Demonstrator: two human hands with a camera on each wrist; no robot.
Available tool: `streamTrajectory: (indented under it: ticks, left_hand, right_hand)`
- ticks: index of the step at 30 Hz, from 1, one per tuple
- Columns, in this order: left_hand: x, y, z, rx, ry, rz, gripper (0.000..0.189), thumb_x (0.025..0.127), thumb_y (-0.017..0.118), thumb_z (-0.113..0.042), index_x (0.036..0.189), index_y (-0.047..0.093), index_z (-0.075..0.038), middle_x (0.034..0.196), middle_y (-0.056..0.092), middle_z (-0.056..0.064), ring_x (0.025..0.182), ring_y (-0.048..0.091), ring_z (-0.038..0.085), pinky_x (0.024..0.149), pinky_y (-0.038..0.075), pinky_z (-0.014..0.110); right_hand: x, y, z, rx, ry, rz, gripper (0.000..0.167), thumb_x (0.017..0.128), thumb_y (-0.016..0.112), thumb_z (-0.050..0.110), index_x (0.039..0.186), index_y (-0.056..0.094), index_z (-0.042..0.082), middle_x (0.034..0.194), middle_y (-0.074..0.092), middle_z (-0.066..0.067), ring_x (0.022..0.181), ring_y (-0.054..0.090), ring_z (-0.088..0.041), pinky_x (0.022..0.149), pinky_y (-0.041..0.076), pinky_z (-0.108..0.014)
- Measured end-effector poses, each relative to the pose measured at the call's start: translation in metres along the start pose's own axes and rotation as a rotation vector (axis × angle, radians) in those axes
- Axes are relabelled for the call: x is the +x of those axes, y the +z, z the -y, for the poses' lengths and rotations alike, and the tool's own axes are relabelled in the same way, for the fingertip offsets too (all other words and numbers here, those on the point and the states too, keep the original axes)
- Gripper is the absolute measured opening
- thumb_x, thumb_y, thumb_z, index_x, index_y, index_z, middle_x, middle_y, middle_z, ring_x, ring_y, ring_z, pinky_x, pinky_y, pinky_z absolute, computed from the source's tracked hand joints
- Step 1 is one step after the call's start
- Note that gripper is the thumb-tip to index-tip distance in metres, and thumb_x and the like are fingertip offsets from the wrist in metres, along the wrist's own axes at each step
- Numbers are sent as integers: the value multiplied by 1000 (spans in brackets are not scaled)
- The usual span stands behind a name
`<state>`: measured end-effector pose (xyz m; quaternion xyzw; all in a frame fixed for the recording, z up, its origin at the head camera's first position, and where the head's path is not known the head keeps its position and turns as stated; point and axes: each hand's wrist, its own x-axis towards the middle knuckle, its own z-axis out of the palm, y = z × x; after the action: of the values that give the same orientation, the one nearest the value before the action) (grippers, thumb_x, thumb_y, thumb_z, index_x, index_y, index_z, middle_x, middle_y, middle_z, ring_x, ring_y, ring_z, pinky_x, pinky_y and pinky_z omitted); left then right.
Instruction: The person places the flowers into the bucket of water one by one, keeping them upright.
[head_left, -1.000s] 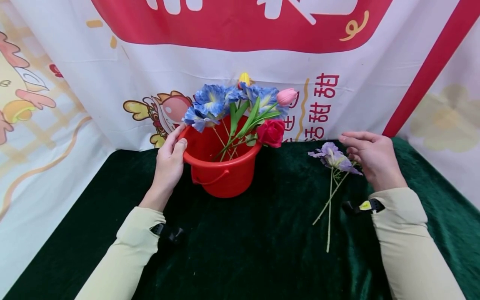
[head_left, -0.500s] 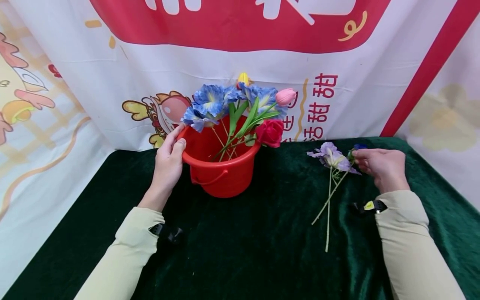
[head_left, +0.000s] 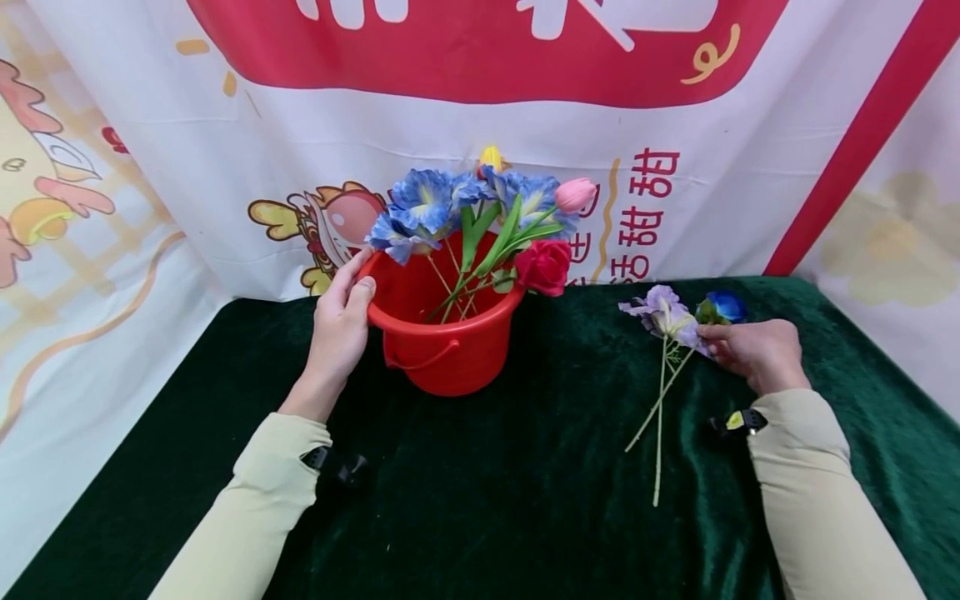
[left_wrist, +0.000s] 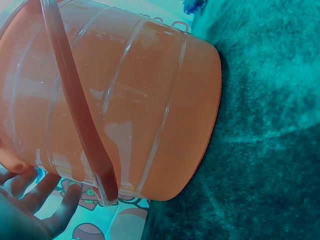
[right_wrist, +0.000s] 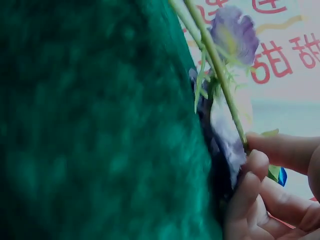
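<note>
My left hand [head_left: 341,321] grips the left rim of a red bucket [head_left: 453,358]; in the left wrist view its fingers [left_wrist: 67,207] show beside the bucket's wall and handle [left_wrist: 82,120]. Blue irises [head_left: 422,200], a pink tulip [head_left: 575,195], a yellow tulip [head_left: 491,157] and a red rose [head_left: 543,267] stand in the bucket. At the right, my right hand [head_left: 761,350] pinches the stem [right_wrist: 227,92] of a blue rose [head_left: 726,307] just below its head. A purple iris [head_left: 663,317] lies beside it, their stems crossed.
Dark green velvet cloth [head_left: 525,500] covers the table. Behind it hangs a white printed backdrop [head_left: 450,125] with red lettering, close to the bucket and the flowers.
My right hand has come down from above the blue rose, turned, and taken its stem, sliding nearer to me along it. The rose's head has come into view. My left hand stays on the bucket.
</note>
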<state>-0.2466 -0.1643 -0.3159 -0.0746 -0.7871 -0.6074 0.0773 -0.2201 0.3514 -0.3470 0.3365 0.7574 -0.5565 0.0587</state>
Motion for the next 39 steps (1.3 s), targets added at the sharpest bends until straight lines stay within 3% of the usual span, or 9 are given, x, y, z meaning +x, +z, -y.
streamTrajectory:
  ticks: [5, 9, 15, 20, 23, 28, 33, 39]
  left_hand:
    - [0, -1, 0, 0, -6, 4, 54, 114, 39, -36, 168, 32, -30, 170, 41, -5, 150, 50, 23, 124, 44, 46]
    - [0, -1, 0, -1, -22, 5, 54, 114, 39, -37, 168, 32, -32, 171, 40, -6, 151, 49, 22, 124, 44, 45]
    - [-1, -2, 0, -5, -28, 7, 54, 115, 40, -37, 168, 31, -33, 171, 39, -7, 152, 48, 21, 125, 44, 45]
    - [0, -1, 1, -2, -15, 4, 54, 114, 39, -37, 168, 32, -31, 171, 40, -6, 151, 49, 22, 125, 43, 46]
    - [0, -1, 1, 2, -9, 2, 54, 114, 39, -37, 168, 32, -30, 171, 41, -6, 151, 49, 22, 125, 43, 45]
    - [0, -1, 0, 9, -11, 1, 54, 114, 39, -37, 168, 32, -30, 171, 41, -6, 151, 50, 22, 124, 43, 45]
    - [-1, -1, 0, 10, -13, 2, 54, 115, 39, -37, 168, 32, -31, 171, 41, -6, 151, 49, 22, 125, 43, 46]
    - [-1, -1, -1, 10, -11, 0, 54, 115, 39, -36, 168, 32, -30, 171, 40, -6, 151, 49, 22, 125, 43, 45]
  right_hand:
    - [-5, 0, 7, 172, -22, 3, 16, 102, 70, 33, 96, 73, 19, 69, 71, 12, 68, 67, -5, 71, 64, -22]
    - [-15, -1, 17, 355, -47, 48, 28, 103, 69, 29, 76, 78, 26, 72, 75, 13, 66, 67, -5, 67, 62, -21]
    - [-31, 2, 34, 527, -104, 77, 6, 94, 82, 28, 90, 83, 23, 85, 80, 12, 76, 70, -7, 73, 62, -20]
    - [-42, 5, 44, 705, -148, 204, 11, 87, 89, 24, 95, 85, 17, 94, 82, 8, 86, 73, -8, 78, 62, -20]
    - [-47, 7, 48, 740, -140, 279, 9, 88, 87, 23, 96, 86, 18, 95, 82, 8, 89, 72, -8, 77, 58, -19]
    - [-52, 19, 51, 766, -118, 332, 8, 90, 85, 22, 97, 85, 19, 97, 79, 8, 88, 66, -9, 75, 54, -20]
    - [-58, 30, 53, 871, -76, 445, 11, 95, 79, 18, 105, 83, 14, 104, 75, 4, 94, 57, -11, 76, 53, -23]
    - [-69, 35, 60, 993, -44, 582, 18, 99, 74, 13, 116, 77, 12, 105, 76, -1, 95, 61, -12, 78, 54, -24]
